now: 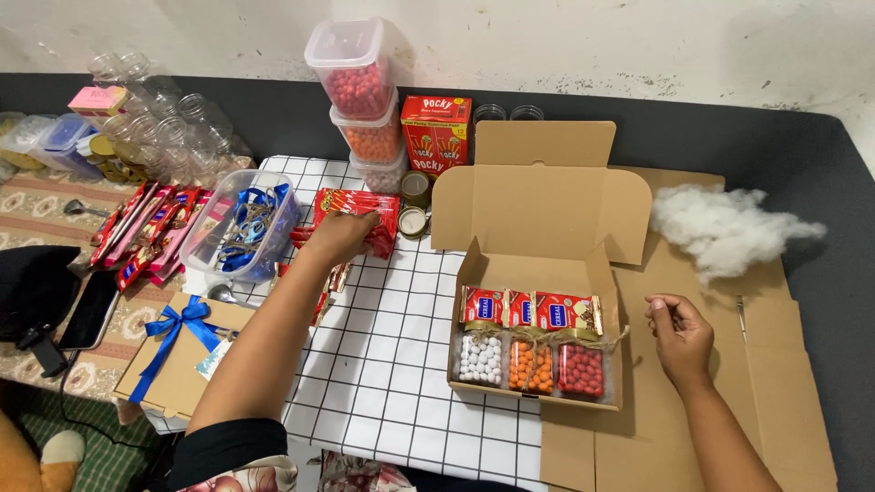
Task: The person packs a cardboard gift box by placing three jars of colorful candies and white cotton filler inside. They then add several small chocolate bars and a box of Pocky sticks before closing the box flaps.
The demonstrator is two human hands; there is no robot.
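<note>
- The left hand (342, 234) is stretched forward, its fingers closed down on a pile of red snack packets (365, 219) lying on the white checked cloth (401, 364).
- Just to the left of that hand stands a clear plastic tub (241, 228) holding blue ribbon and scissors; further left lie long pink and red snack sticks (150, 232).
- Beyond the hand rise three stacked clear containers (360, 100) of red and orange candy balls, with a red biscuit box (436, 134) beside them.
- Nearer the person than the left forearm sits a closed brown box tied with a blue bow (178, 351).
- The right hand (679, 333) rests on flat cardboard (775, 383), fingers curled loosely together; I cannot tell whether it holds anything.
- Just left of that hand is the open cardboard gift box (542, 264), with small red packets over three jars of white, orange and red candies.
- Beyond the right hand lies a tuft of white stuffing (725, 228).
</note>
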